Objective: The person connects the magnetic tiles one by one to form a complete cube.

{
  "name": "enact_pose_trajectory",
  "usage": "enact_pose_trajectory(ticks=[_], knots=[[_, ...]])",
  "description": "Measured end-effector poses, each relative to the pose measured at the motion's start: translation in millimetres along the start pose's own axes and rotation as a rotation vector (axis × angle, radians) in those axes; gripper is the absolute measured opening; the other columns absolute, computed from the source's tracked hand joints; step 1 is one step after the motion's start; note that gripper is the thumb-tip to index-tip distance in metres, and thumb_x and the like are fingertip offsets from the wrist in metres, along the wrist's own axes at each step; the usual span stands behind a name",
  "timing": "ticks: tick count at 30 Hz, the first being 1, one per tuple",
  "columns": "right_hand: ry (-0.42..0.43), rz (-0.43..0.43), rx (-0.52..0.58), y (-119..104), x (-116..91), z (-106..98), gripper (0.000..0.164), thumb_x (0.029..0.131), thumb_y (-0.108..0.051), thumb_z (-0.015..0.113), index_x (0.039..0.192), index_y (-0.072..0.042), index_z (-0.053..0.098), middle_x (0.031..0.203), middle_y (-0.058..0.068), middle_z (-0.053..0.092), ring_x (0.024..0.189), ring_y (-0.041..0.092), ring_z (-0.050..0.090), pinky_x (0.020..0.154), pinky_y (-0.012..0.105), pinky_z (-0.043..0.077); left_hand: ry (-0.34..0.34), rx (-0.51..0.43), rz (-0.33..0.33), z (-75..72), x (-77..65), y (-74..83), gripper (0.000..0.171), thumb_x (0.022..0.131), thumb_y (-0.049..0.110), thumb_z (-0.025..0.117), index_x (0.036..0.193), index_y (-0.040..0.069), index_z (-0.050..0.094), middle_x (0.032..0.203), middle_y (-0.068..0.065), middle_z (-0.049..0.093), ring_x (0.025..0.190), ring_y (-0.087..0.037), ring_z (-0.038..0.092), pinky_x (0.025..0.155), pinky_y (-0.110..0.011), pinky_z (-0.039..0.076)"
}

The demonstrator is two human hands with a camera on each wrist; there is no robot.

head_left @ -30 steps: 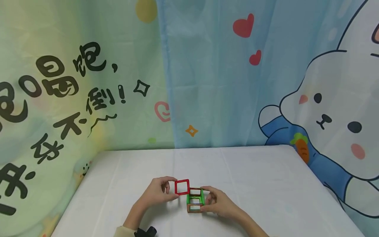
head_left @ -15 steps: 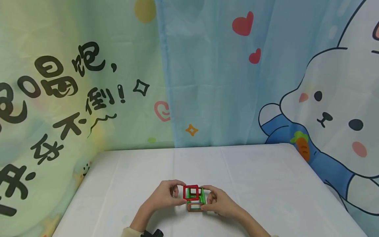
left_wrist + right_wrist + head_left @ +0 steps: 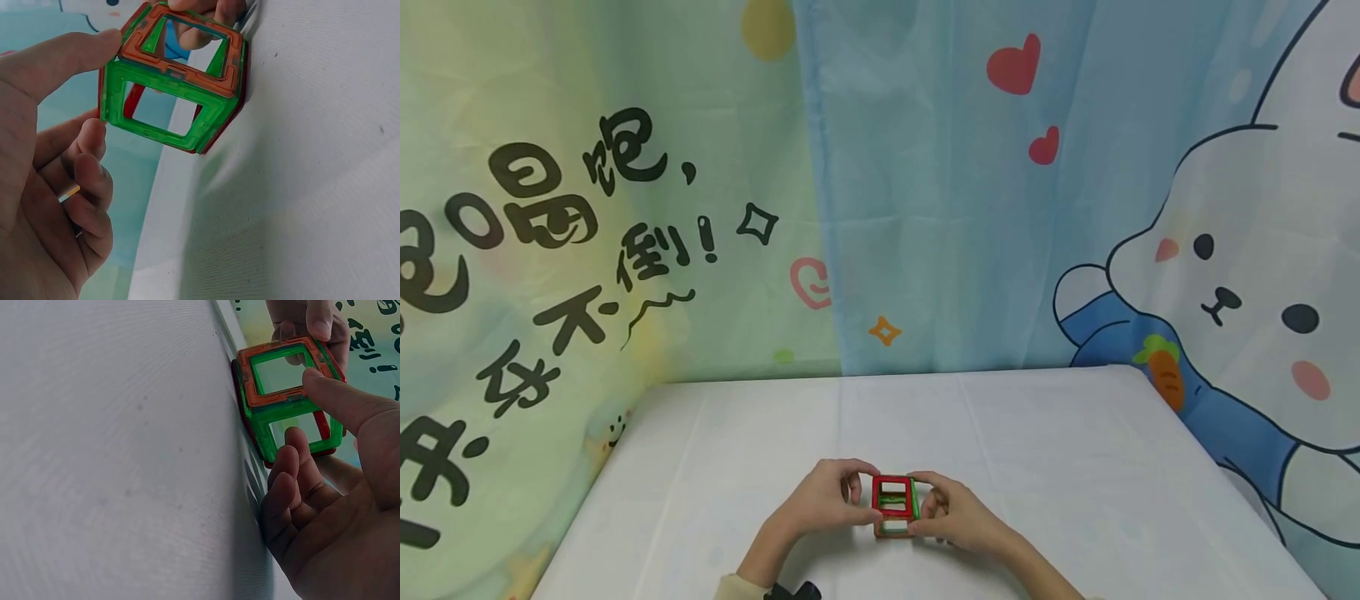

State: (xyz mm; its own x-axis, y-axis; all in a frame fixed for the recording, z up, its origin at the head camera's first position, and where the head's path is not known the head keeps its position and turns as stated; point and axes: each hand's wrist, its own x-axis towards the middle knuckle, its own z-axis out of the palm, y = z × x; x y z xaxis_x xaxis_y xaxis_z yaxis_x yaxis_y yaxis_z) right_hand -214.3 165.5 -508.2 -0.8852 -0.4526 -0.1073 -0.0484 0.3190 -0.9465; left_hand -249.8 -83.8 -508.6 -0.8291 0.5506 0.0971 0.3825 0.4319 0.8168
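Note:
A small cube of see-through magnetic tiles (image 3: pixel 175 70), with orange and green square frames on its sides, rests on the white table. On its top lies a red magnetic tile (image 3: pixel 892 478), lined up with the cube's edges as far as the head view shows. My left hand (image 3: pixel 835 500) pinches this red tile at its left edge, thumb in front and forefinger behind. From the other side my right hand (image 3: pixel 958 517) grips the cube, its thumb on the orange front tile (image 3: pixel 272 399). The fingertips behind the cube are partly hidden.
A white cloth covers the table (image 3: pixel 1037 450), its back edge meeting a printed curtain (image 3: pixel 925 208) with a cartoon rabbit and large characters. A black wrist strap (image 3: pixel 793 591) shows at the left sleeve.
My left hand has moved right and slightly down, bringing the red tile from beside the cube's top left onto its top. My right hand has stayed at the cube.

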Motion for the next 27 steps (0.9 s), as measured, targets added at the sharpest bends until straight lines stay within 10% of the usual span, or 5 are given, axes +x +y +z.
enact_pose_trajectory(ticks=[27], knots=[[0.029,-0.022,-0.023,2.2,4.7,-3.2,0.068,0.078,-0.011,0.082,0.135,0.004,0.05,0.08,0.007,0.06,0.061,0.013,0.05,0.051,0.024,0.043,-0.055,-0.122,-0.07,1.4,5.8,4.7,0.046,0.071,0.013,0.087,0.108,0.013,0.061,0.069,0.0,0.062,0.057,-0.011,0.055,0.056,-0.025,0.045]])
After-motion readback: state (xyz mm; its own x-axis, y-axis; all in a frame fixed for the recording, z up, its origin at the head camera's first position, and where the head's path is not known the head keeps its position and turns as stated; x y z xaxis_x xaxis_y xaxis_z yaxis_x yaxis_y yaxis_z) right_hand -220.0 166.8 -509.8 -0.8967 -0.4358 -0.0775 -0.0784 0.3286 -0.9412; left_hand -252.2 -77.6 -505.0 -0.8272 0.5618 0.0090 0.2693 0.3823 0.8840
